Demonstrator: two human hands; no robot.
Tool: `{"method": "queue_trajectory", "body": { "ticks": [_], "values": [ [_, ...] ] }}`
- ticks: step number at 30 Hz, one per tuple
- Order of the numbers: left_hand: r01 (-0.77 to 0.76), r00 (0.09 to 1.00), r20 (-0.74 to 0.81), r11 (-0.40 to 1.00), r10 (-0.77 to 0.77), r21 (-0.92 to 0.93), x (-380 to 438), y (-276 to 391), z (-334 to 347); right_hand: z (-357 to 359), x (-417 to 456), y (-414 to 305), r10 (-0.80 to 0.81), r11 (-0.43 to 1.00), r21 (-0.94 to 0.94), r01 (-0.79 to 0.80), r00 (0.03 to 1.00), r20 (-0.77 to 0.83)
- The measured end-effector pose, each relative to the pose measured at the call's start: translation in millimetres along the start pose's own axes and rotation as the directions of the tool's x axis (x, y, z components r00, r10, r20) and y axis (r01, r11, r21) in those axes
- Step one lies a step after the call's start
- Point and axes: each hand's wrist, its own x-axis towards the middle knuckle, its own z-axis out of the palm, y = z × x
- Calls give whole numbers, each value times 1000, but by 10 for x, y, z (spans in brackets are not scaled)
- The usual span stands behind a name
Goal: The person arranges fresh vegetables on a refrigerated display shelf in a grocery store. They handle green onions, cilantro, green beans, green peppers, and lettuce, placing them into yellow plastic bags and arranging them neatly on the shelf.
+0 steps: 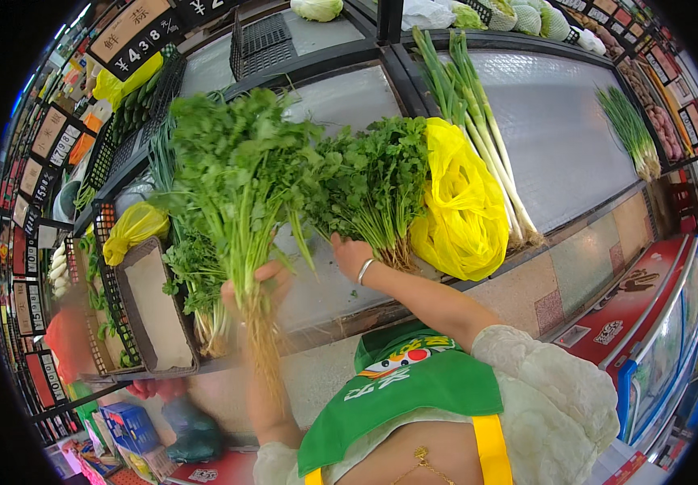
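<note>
My left hand (pixel 264 288) holds a large bunch of leafy green herbs (pixel 227 182) upright by its pale stems. Its long stringy roots (pixel 264 345) hang down below the fist. With a silver bangle on the wrist, my right hand (pixel 352 259) touches the lower left side of a bunch of coriander (pixel 379 176) lying on the shelf. Leaves cover those fingertips, so their grip is unclear. Against the coriander's right side rests a bundle of yellow plastic bags (pixel 464 212). Several long Welsh onions (pixel 488 127) lie beyond the bags.
A smaller rooted bunch of greens (pixel 200 276) lies at left, beside a shallow brown tray (pixel 158 303) and a yellow bag (pixel 136 230). Thin scallions (pixel 631 133) lie far right on the metal-lined shelf (pixel 555 115). A red chest freezer (pixel 622 297) stands lower right.
</note>
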Motion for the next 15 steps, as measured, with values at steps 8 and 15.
{"method": "queue_trajectory", "body": {
  "ticks": [8,15],
  "values": [
    [96,992,73,991,-103,97,-372,238,-225,-764,-360,-346,-249,-87,984,159,953,-176],
    [256,946,-312,802,-92,540,-46,-165,-22,-1312,-523,-297,-330,-469,866,174,875,-355]
  ]
}}
